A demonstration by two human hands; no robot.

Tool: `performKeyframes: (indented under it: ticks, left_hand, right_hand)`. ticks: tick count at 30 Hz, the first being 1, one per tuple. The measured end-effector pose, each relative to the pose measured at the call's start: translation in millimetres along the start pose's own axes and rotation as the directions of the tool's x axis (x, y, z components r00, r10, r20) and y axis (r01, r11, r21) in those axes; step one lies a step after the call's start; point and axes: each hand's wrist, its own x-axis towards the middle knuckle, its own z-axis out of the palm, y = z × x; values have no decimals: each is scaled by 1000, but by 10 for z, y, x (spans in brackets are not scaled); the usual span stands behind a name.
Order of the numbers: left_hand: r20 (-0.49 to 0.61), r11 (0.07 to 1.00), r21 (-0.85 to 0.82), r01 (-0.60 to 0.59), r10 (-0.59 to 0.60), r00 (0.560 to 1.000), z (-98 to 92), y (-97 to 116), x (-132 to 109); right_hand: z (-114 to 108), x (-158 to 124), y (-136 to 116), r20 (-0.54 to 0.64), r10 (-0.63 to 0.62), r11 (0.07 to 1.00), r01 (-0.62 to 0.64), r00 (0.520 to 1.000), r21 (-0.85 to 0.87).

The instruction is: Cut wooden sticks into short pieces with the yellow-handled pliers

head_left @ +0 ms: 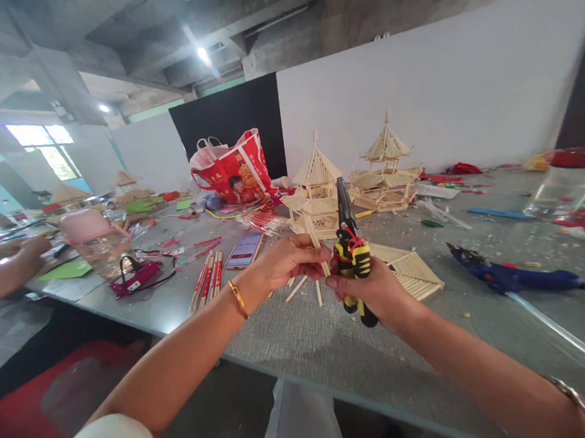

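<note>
My left hand [297,259] is closed around a few pale wooden sticks [315,237], which slant up and away from me. Yellow-and-black hand shears [354,253] are gripped in my right hand [380,288], their dark blades pointing up. The fingertips of both hands meet, or nearly meet, near the lower ends of the sticks. Several loose sticks [297,289] lie on the table just below my left hand. Behind the right hand lies a flat panel of sticks [412,271]. Past the hands stand two stick-built pagoda models [319,194] with pointed roofs.
A blue glue gun [529,275] with a clear glue stick lies at right, near a red-lidded jar [570,182]. Red-marked chopsticks [208,280], a phone [245,250] and a red bag [236,168] are to the left. Another person's hand [32,254] is at far left.
</note>
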Motion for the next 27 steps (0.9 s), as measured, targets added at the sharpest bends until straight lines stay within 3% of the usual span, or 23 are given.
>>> performKeyframes:
  ticks: [3,6,10,13,18,27]
  left_hand:
    - [-28,995,-3,-100,100,995,29,-30,-74]
    - [-172,977,100,-190,205,964,15,-106,-92]
    - [-312,921,356,-157,275,909,-127,-303,-30]
    - [-296,843,528,-98,291,910,-247,-475,18]
    - [-239,801,590,-104,296,925,-296,-676,71]
    - [-204,772,627,-105,292,934,-204,-711,42]
  right_hand:
    - [20,-6,23,-12,-24,999,25,1000,24]
    - [12,15,67,-21,-44,999,44,999,5]
    - [-36,73,97,-118,-54,999,54,992,-2]
    - [-57,104,95,-156,-37,999,42,987,28]
    - [-45,93,89,-162,-17,999,23,987,34]
    - [-57,53,36,-142,-12,999,18,990,46]
